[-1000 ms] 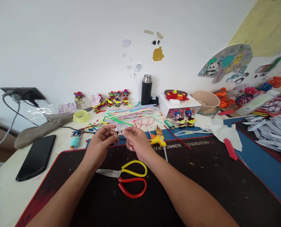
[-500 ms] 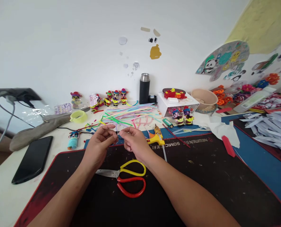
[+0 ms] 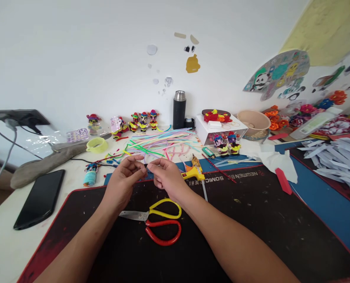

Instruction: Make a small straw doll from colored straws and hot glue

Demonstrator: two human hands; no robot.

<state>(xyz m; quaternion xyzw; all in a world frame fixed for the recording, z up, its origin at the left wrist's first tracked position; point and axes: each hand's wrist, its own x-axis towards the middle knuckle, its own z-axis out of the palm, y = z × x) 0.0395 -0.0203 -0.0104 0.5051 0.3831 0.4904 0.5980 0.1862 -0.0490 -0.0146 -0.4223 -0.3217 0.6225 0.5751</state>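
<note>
A tiny dark piece (image 3: 145, 166), axis indiscernible, lies between the curled fingertips of left hand (image 3: 124, 177) and right hand (image 3: 168, 177), equally near; I cannot tell which grips it.

bare hands (image 3: 124, 179) (forearms (image 3: 230, 232) bare too)

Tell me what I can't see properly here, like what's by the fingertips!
- Head view: the tiny dark thing between the left hand and right hand is too small to name, and fingers partly cover it.
- Head view: the scissors' blade tips hide behind the left forearm.
- Head view: the paper strips are cut off by the right edge.
</note>
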